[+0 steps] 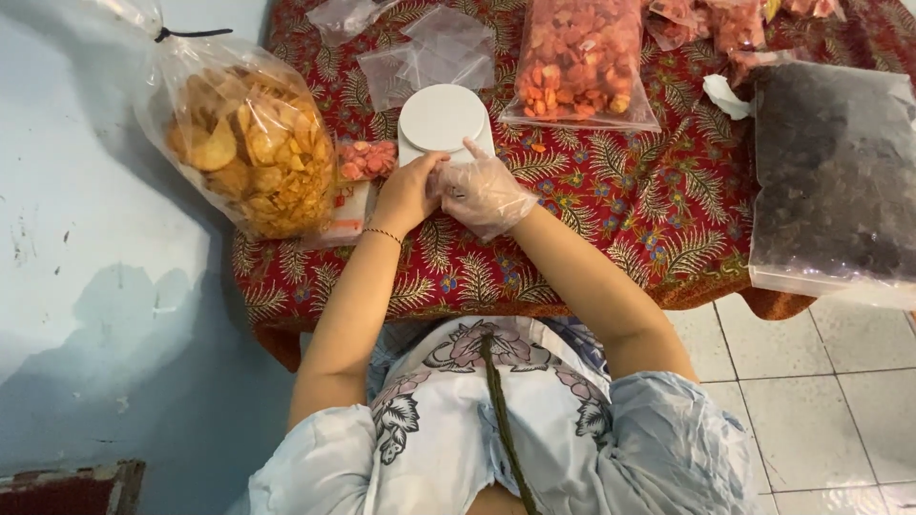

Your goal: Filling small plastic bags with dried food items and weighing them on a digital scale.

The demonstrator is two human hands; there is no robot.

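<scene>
A small white kitchen scale (441, 119) with a round top stands on a red patterned tablecloth (611, 219). My left hand (405, 194) is bare, with a thin bracelet at the wrist, and its fingers curl at the scale's near edge. My right hand (482, 191) wears a clear plastic glove and touches the left hand, its forefinger pointing up at the scale's front. Whether either hand holds anything small is hidden.
A big tied bag of yellow chips (243, 138) stands at the left. A small packet of pink snacks (364, 160) lies beside the scale. Empty clear bags (429, 52), a bag of orange-red snacks (580, 62) and a tub of dark pieces (835, 172) lie around.
</scene>
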